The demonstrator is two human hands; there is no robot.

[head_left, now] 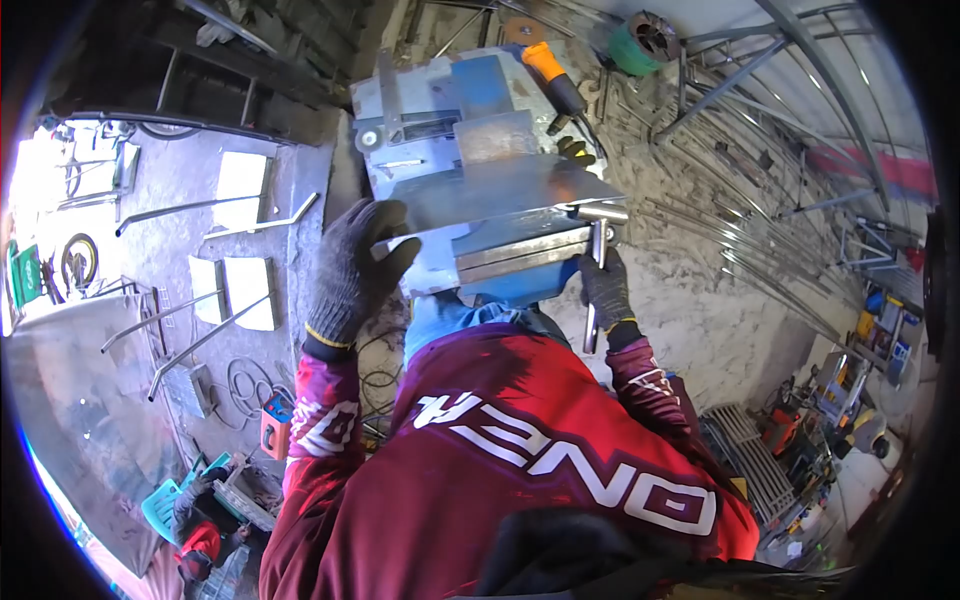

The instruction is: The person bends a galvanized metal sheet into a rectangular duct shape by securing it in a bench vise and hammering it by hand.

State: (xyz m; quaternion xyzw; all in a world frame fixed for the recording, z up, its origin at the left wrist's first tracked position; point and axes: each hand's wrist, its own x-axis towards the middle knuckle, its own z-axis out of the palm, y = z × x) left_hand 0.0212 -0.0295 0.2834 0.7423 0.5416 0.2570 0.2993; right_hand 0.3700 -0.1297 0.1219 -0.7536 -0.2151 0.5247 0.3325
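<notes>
Head view, only camera, looking steeply down over the person's red jersey (520,470).

Left hand (352,268), in a dark knit glove, is lying flat on the near left edge of the metal sheet (500,190), fingers (375,222) spread and curling lightly over the edge; it is pressing, not pinching. Sheet is sitting clamped in the jaws of a blue bench vise (520,262), tilting slightly and reaching out past the vise on both sides.

Right hand (606,290), also gloved, is closing around the vise handle bar (596,285), which is hanging nearly upright at the right end of the screw. Fingers are wrapping the bar; whether the grip is tight I cannot tell.

Orange-bodied angle grinder (555,82) is resting on the bench beyond the vise, apart from both hands. Bent steel rods (760,250) are lying in a heap on the sandy ground to the right. White panels (245,290) are lying on the floor at left.

Risks, as judgement: if the handle loosens the jaws while the left hand is only pressing, the sheet could slip or tip toward the body. Sheet edge is lying under the left fingers, so a sudden slide could cut through the knit. Handle bar could slide through its hole and pinch the right fingers.
</notes>
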